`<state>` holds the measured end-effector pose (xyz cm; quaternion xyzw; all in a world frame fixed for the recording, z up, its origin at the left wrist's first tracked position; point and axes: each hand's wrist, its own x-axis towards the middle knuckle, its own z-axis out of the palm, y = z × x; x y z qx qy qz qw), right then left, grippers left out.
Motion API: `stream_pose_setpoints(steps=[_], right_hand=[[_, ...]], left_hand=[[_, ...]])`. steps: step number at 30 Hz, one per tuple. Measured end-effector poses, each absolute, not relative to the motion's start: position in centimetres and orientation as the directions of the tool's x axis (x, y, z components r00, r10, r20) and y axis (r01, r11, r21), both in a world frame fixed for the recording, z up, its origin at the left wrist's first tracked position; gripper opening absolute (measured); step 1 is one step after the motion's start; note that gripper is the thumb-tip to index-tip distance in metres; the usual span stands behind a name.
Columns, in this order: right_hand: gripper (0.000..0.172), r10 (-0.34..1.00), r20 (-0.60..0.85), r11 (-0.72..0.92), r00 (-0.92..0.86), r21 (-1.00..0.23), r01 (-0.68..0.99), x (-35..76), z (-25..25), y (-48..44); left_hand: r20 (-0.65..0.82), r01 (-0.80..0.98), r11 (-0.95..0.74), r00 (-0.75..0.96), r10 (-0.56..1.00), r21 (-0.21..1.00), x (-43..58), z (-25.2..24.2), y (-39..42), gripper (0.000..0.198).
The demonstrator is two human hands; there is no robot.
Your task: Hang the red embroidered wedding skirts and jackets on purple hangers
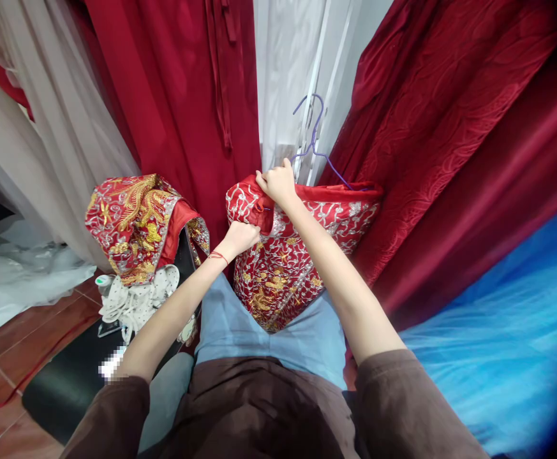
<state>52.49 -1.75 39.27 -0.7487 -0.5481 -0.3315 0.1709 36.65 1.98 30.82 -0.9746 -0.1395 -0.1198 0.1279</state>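
Red embroidered garment (278, 287), gold and silver pattern: one, above the wearer's lap, upper edge folded over at its left end. Purple hanger (313, 137): one, hook upright, right arm reaching the garment's upper edge. Right hand (278, 183): fingers clamped on the upper edge, near the hanger. Left hand (240, 239), red bracelet (218, 255) at wrist: closed on the folded part, just below the right hand. Second embroidered garment (132, 220): one, draped at left, above white dotted cloth (137, 303). Blue fabric (512, 319): far right.
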Motion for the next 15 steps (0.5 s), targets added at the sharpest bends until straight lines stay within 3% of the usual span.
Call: stream_pose_setpoints(steps=[4, 7, 10, 12, 15], right_hand=[[0.061, 0.726, 0.67, -0.312, 0.154, 0.122, 0.942, 52.1, 39.7, -2.2], [0.05, 0.696, 0.718, -0.241, 0.016, 0.212, 0.947, 50.6, 38.1, -4.1], [0.045, 0.638, 0.766, -0.224, -0.084, 0.288, 0.931, 48.2, 33.2, -6.9], [0.038, 0.675, 0.724, -0.16, -0.141, 0.33, 0.93, 46.9, 28.8, -8.7], [0.031, 0.704, 0.706, -0.183, -0.074, 0.282, 0.942, 45.7, 23.2, -10.0]], left_hand=[[0.253, 0.34, -0.927, 0.921, 0.295, -0.159, 35.9, 29.5, 1.8, 0.035], [0.274, 0.357, -0.93, 0.906, 0.322, -0.09, 34.9, 28.0, 1.4, 0.034], [0.299, 0.356, -0.934, 0.895, 0.332, -0.028, 34.0, 26.7, 1.3, 0.034], [0.299, 0.363, -0.932, 0.889, 0.346, -0.001, 33.6, 26.3, 1.6, 0.031], [0.329, 0.364, -0.931, 0.877, 0.352, 0.026, 33.0, 25.6, 1.8, 0.03]])
